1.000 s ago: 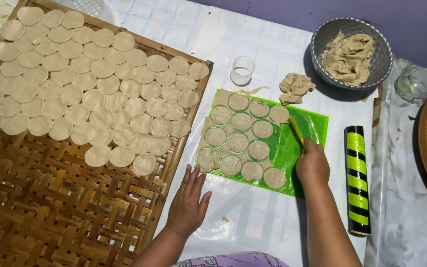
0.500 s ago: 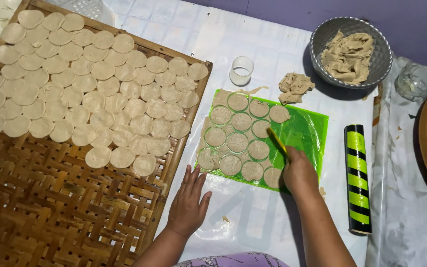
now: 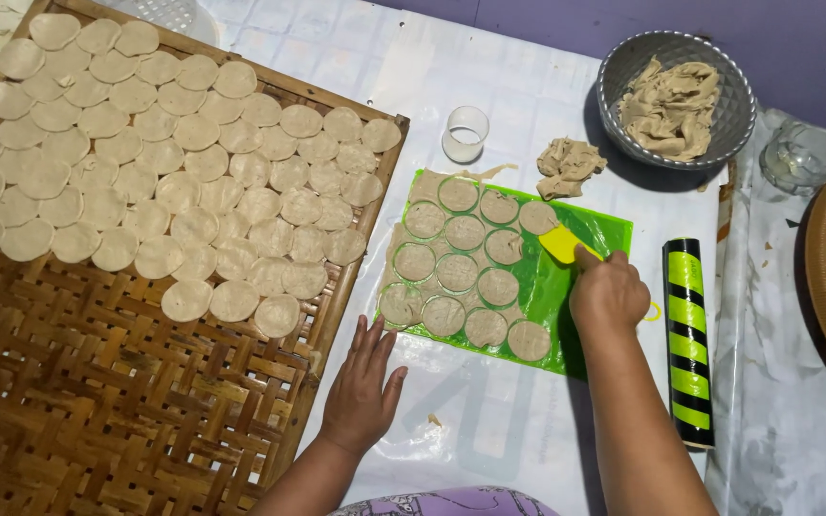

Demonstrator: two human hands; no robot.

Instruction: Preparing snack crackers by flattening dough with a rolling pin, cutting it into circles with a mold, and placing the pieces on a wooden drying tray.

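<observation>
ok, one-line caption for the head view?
Right hand slides yellow scraper under cut dough rounds on green mat.

The dough rounds (image 3: 461, 272) are pale beige, and they lie on a bright green sheet (image 3: 614, 239). The scraper (image 3: 566, 245) in the right hand (image 3: 609, 291) is yellow. Just to its right, the rolling tube (image 3: 688, 339) carries slanted black and lime-yellow stripes. The woven tray (image 3: 97, 401) is brown, plaited in a criss-cross basket pattern, with cream discs (image 3: 155, 162) across its upper half. The bowl (image 3: 730, 115) is grey, holding tan dough scraps (image 3: 669, 100). The table cover (image 3: 489, 411) is white with a faint grid.
</observation>
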